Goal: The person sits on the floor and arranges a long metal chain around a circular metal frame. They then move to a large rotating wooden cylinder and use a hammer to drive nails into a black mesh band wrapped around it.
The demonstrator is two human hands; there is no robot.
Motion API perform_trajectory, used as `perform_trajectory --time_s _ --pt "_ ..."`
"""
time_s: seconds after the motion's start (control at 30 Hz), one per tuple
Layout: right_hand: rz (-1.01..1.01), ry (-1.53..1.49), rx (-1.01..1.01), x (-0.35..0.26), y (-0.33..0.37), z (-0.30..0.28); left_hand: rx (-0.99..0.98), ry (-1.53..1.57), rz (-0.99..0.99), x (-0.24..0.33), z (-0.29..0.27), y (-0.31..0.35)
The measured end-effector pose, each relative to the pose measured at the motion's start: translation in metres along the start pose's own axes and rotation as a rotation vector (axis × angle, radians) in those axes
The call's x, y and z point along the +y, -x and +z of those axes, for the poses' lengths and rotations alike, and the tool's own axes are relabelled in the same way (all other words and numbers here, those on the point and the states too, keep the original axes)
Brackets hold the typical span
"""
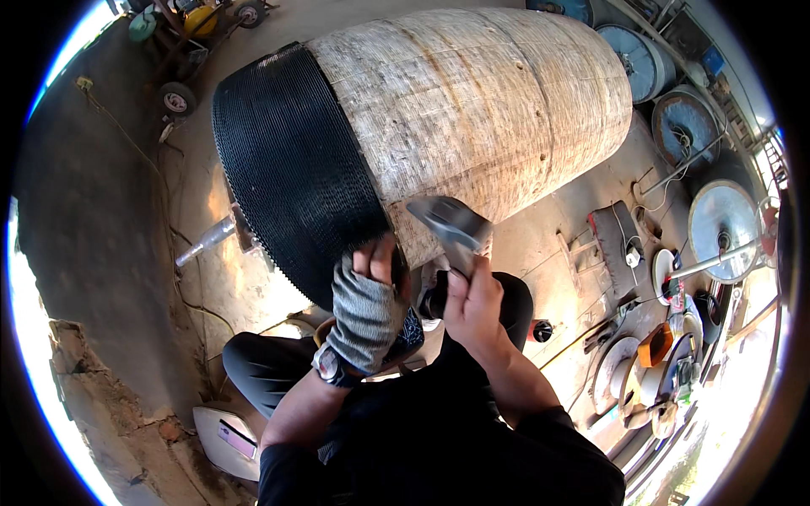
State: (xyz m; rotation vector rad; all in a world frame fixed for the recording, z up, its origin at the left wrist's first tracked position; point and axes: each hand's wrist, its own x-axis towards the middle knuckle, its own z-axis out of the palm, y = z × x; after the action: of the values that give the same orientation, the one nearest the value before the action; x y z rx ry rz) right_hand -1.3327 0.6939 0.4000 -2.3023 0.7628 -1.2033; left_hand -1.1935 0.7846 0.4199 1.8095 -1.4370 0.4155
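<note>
Left hand [371,291], in a grey fingerless glove, clamped on the lower edge of the black toothed metal strip winding [295,169] wrapped round the big pale wooden drum [489,110]. Right hand [472,308] closed on the handle of a grey flat-headed metal hammer [451,228], head raised just beside the winding's edge. Hands close but apart. Drum lying on its side on the concrete floor [118,228]. Probably best: short, square taps at the strip edge, gloved fingers kept clear, strip held taut against the wood.
</note>
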Motion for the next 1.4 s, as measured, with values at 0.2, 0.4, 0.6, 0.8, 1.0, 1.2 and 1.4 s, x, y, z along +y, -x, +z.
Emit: perform_trajectory --time_s 0.2,0.4,0.6,0.8,1.0,1.2,1.4 --pt "0.053 -0.114 -0.104 -0.004 0.005 0.005 -0.725 -0.065 -0.094 -0.012 0.004 0.087" --pt "-0.010 0.185 -0.085 0.021 0.003 0.029 -0.731 -0.100 0.011 -0.029 0.034 0.128" --pt "0.093 -0.318 0.097 -0.013 0.009 0.003 -0.702 -0.183 -0.130 -0.021 0.049 0.135" --pt "0.123 0.100 -0.147 0.008 -0.001 0.023 -0.596 -0.098 -0.024 -0.035 0.061 0.159" --pt "0.003 -0.523 0.282 -0.010 0.004 0.008 -0.479 -0.072 -0.023 -0.033 0.061 0.152" --pt "0.071 0.059 -0.086 0.002 0.004 0.011 -0.485 -0.020 -0.008 -0.019 0.013 0.091" --pt "-0.052 -0.230 0.164 -0.002 -0.005 0.006 0.123 -0.077 0.166 -0.067 -0.012 0.007"
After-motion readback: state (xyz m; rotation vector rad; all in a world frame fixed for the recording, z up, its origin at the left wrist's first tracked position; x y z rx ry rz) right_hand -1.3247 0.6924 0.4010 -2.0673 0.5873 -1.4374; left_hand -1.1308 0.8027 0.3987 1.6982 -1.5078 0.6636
